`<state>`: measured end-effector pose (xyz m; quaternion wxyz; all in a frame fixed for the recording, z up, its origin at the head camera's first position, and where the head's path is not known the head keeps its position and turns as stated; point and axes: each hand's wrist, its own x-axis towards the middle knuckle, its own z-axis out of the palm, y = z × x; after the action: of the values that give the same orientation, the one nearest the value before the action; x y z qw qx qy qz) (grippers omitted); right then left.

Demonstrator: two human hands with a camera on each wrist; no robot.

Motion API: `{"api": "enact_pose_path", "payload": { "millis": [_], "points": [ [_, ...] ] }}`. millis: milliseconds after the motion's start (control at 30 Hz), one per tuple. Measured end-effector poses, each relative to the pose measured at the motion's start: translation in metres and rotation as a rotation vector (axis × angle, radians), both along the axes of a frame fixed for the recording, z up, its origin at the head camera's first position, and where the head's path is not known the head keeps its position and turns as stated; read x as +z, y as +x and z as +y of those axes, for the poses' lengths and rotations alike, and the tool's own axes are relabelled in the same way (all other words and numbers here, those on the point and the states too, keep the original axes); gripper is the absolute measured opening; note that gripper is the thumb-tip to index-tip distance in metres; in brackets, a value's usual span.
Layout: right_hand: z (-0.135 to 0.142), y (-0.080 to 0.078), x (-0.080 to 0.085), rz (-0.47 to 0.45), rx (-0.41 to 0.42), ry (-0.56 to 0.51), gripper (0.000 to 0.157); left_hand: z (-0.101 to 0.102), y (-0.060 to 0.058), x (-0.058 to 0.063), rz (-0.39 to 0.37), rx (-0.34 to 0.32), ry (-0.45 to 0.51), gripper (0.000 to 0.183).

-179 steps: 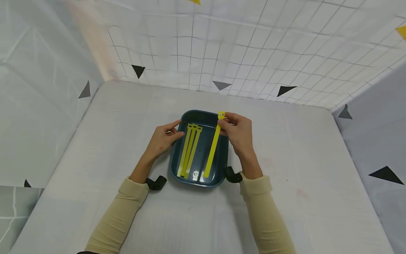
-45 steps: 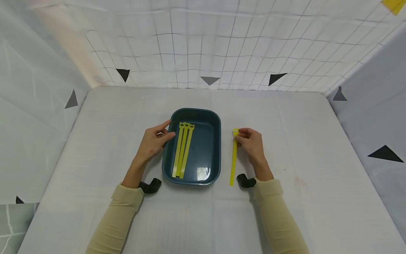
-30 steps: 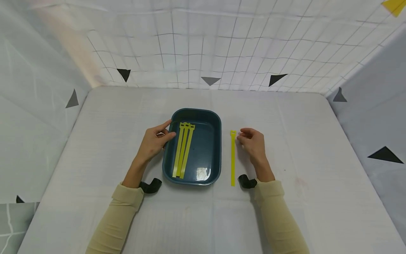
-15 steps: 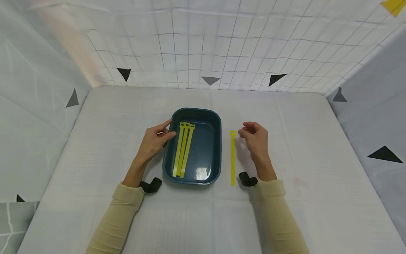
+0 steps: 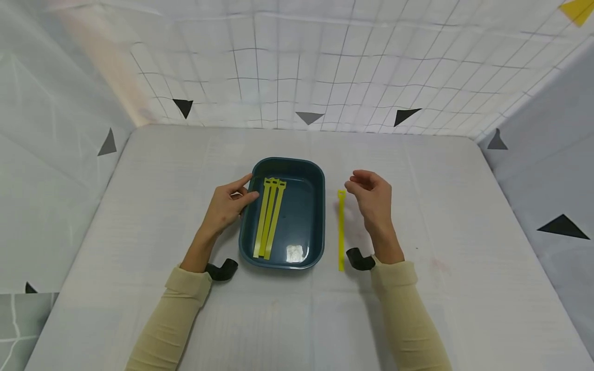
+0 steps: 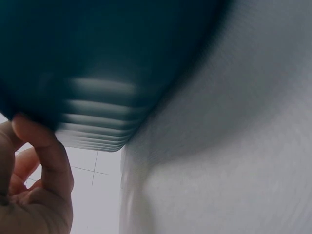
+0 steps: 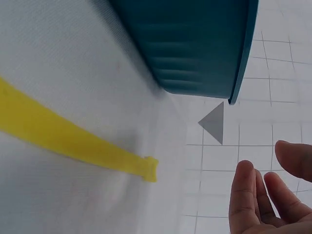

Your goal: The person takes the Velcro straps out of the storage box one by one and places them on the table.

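Note:
A dark teal plastic tray sits mid-table. My left hand holds it by the left rim, thumb over the edge and fingers along the outer wall; the left wrist view shows those fingers against the wall. Inside, along the left side, several yellow cable ties with slotted heads lie side by side, slightly fanned. One more yellow cable tie lies straight on the table, right of the tray. Beside and above its slotted head, my right hand hovers with loosely bent fingers, holding nothing.
A white cloth covers the table. White sheets stand at the back and both sides, the back one with grid lines and dark triangles. Black wrist-worn pieces jut inward from both cuffs.
The right hand has carried one cable tie from over the tray to the table at right, let go of it, then lifted and drawn away toward the back. The left hand keeps its hold.

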<state>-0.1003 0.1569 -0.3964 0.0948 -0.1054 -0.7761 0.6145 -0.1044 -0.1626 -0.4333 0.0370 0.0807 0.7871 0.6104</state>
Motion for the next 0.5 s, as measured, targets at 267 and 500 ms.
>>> {"api": "enact_pose_path", "payload": {
  "millis": [267,500],
  "points": [
    [-0.008,0.002,0.009,0.039,0.045,-0.011,0.03,0.0,0.001,0.001,-0.01,0.003,-0.004,0.057],
    [-0.015,0.001,0.014,0.055,0.102,-0.052,0.031,0.0,0.002,0.002,-0.011,0.006,0.0,0.056]
  ]
}}
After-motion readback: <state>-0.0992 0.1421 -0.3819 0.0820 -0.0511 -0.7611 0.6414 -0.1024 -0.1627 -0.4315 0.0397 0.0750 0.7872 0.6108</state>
